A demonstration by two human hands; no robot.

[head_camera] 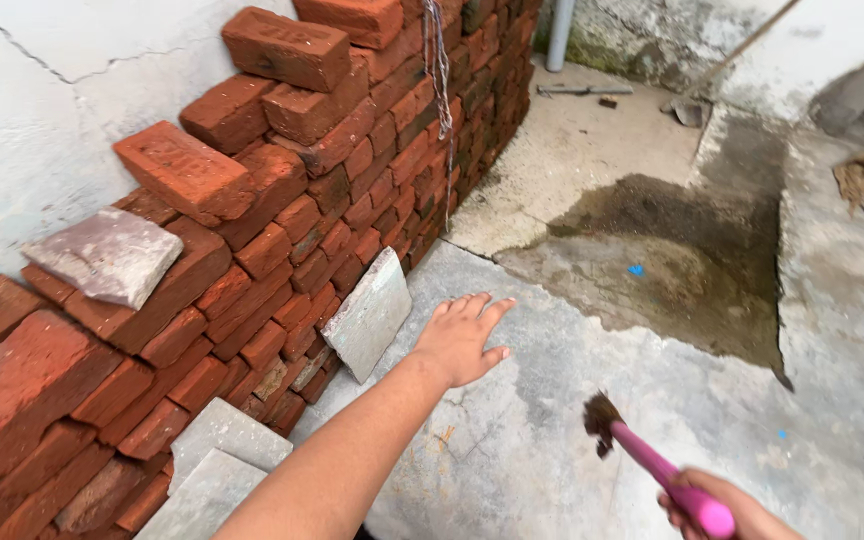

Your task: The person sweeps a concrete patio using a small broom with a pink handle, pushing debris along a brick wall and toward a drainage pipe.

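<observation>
The left hand (462, 338) reaches out flat and open, fingers spread, holding nothing; it hovers just beside a grey stone tile (370, 312) that leans tilted against the foot of the brick stack (282, 200). The right hand (722, 508), at the lower edge of the view, is closed around the pink handle of a small brush (652, 462) whose dark, worn bristles point up and away from the stack.

The leaning tile looks like a thin, flat slab, stiff and probably fairly heavy for its thickness, with a matte, gritty face that should not slip. It would likely chip or crack if dropped on a corner, so taking it by its upper free edge, or by two opposite edges, seems soundest.

The stack itself is rough red brick, coarse and irregular, piled loosely against a cracked whitewashed wall. Another grey slab (107, 255) lies on top of the bricks to the left of the leaning tile, and two more (222, 455) lean at the stack's base nearer the person. Away from the stack, the concrete floor (572, 440) is cracked and patchy, with a dark damp patch (672, 260) beyond.
</observation>
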